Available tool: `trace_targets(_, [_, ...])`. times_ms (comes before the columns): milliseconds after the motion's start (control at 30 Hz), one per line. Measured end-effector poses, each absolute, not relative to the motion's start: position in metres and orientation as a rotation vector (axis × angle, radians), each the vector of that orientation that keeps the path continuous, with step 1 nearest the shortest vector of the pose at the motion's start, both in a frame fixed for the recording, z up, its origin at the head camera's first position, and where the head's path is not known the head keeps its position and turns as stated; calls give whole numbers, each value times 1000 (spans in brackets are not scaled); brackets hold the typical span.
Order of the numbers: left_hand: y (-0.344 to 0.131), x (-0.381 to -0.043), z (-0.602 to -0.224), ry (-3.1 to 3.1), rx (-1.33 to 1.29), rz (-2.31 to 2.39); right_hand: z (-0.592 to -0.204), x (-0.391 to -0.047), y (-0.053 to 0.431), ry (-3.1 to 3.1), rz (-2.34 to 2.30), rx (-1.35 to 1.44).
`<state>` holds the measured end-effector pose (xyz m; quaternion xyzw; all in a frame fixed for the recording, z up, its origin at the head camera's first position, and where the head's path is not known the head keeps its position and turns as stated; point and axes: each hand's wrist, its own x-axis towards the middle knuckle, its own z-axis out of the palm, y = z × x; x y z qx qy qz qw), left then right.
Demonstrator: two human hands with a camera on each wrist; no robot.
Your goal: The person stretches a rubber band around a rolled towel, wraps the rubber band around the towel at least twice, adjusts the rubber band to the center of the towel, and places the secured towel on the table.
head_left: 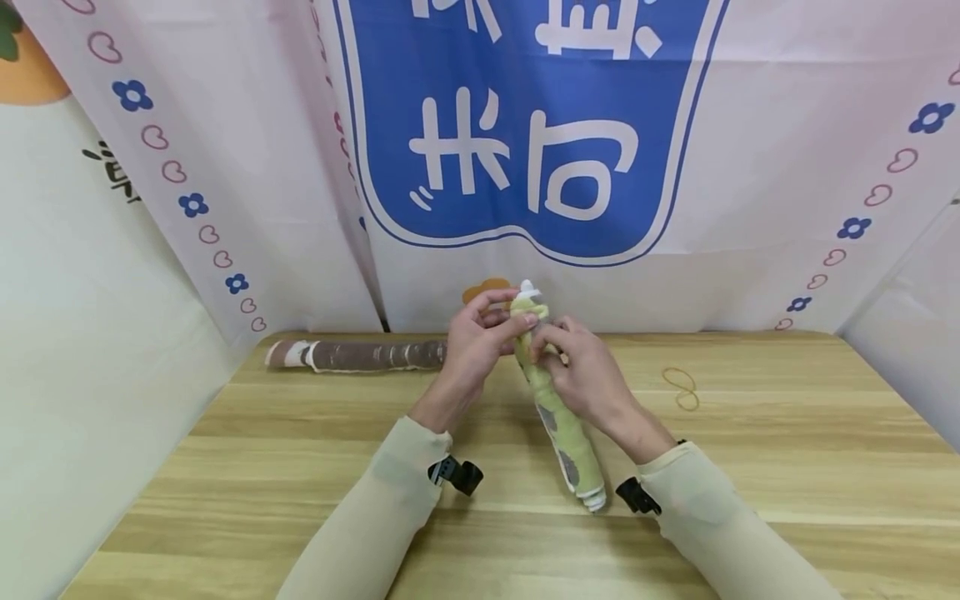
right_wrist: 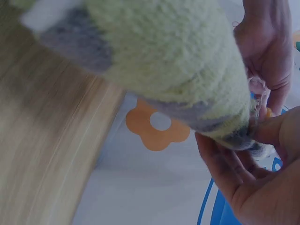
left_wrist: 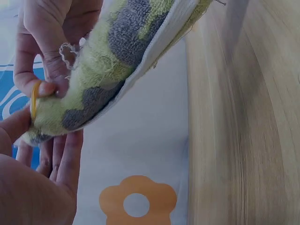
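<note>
A rolled yellow-green towel (head_left: 558, 417) with grey patches slants over the table, its far end raised and its white near end low toward me. My left hand (head_left: 480, 333) grips the far end, thumb on top and fingers beneath. A yellow rubber band (left_wrist: 33, 103) loops at that end, by the left thumb. Curled fingers of my right hand (head_left: 585, 371) pinch at the band and the towel's side, just below the left hand. Loose white threads (left_wrist: 69, 55) stick out beside the right fingers. The towel bends near the held end in the left wrist view.
A brown rolled towel (head_left: 367, 356) with white stripes lies along the table's back edge at left. One more rubber band (head_left: 681, 389), twisted into a figure eight, lies on the wooden table (head_left: 780, 467) at right. A printed cloth (head_left: 750, 275) hangs behind the table.
</note>
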<state>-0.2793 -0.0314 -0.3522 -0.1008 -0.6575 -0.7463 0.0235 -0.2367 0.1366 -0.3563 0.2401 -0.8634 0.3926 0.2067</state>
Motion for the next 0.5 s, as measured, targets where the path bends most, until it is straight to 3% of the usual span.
trace_targets(500, [-27, -276, -353, -2047, -344, -2084, -351, -225, 125, -2553, 772, 442])
